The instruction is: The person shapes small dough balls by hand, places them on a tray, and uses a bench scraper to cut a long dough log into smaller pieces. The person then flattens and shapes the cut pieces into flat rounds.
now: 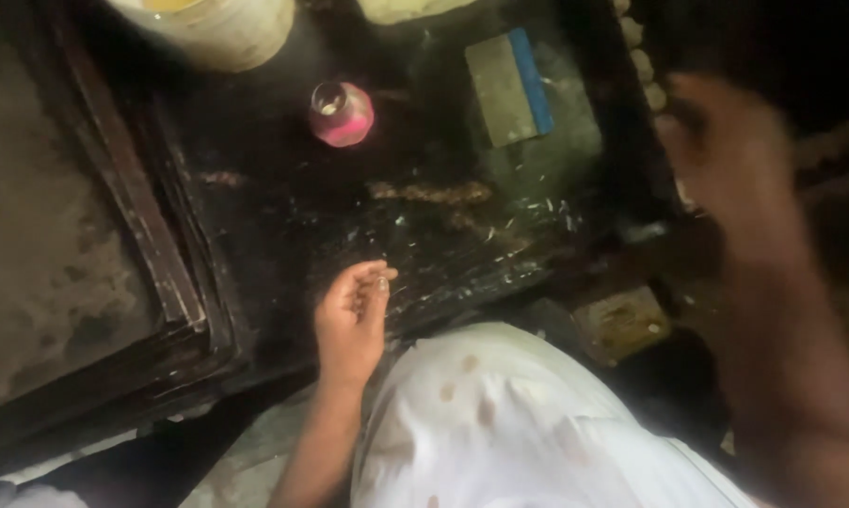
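My left hand (352,318) rests at the near edge of a dark, grimy work board (283,216). Its fingers are curled in towards the thumb, with a tiny pale glint at the tips. What that glint is, I cannot tell. My right hand (730,165) is raised near the camera at the right and is heavily blurred, so its fingers are unreadable. On the board stand a small pink glass jar (341,114) and a flat grey block with a blue edge (509,87). A brownish strip (430,193) lies amid several scattered pale slivers.
A white bucket (219,30) stands at the board's far edge. A worn wooden frame (137,202) borders a grey slab at the left. My lap is covered by stained white cloth (500,423). A yellowish box (622,322) sits low at the right, and pale beads (639,58) line the upper right.
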